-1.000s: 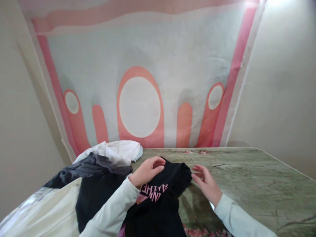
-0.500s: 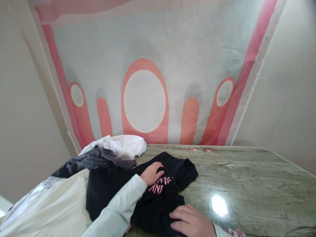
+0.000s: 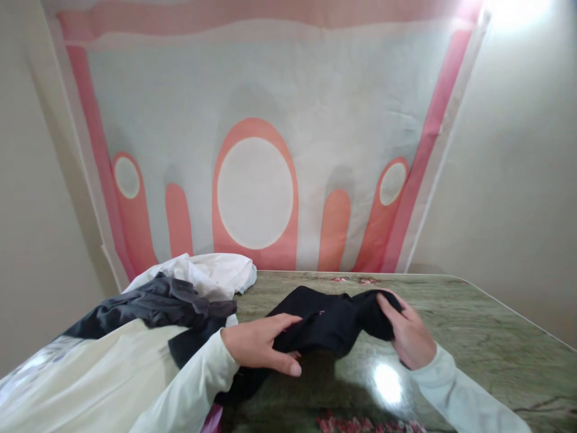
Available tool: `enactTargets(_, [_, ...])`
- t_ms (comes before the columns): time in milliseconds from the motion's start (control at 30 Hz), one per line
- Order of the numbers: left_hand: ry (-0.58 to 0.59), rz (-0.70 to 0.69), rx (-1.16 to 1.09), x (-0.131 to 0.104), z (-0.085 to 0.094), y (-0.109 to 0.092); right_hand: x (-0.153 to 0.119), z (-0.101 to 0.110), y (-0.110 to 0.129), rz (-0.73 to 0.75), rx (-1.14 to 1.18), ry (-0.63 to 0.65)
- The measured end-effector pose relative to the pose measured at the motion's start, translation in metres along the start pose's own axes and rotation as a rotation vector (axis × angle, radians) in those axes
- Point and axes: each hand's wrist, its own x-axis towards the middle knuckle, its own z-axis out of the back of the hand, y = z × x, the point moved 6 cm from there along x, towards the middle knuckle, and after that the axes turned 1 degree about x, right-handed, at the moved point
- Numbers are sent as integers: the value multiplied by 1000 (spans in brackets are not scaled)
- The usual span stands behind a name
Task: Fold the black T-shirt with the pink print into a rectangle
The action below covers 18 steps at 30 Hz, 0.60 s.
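A black T-shirt point(image 3: 331, 325) lies bunched across the wood-grain table point(image 3: 478, 337), its right end raised a little off the surface. My right hand point(image 3: 412, 331) is closed on that raised end, fingers wrapped over the cloth. My left hand point(image 3: 261, 343) is over the shirt's left part, thumb and fingers spread apart, the fingertips near or against the fabric. Most of the shirt's pink lettering is hidden by a fold. A bit of pink cloth point(image 3: 211, 419) shows below my left sleeve.
Left of the shirt is a pile of clothes: a cream garment point(image 3: 112, 373), a dark grey one point(image 3: 153, 307) and a white one point(image 3: 216, 273) at the back. A wall hanging with pink shapes point(image 3: 255, 192) rises behind the table. Red floral patterns point(image 3: 360, 424) mark the tabletop.
My right hand has moved right and up, lifting the near edge of the shirt and folding it over the lettering. My left hand has shifted left and nearer, its thumb spreading.
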Motion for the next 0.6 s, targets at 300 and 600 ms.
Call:
enactTargets(300, [-43, 34, 142, 27, -52, 18, 25, 52, 62, 55, 163, -261])
enactTargets(600, [-95, -119, 74, 41, -98, -4, 33, 80, 95, 215, 121, -323])
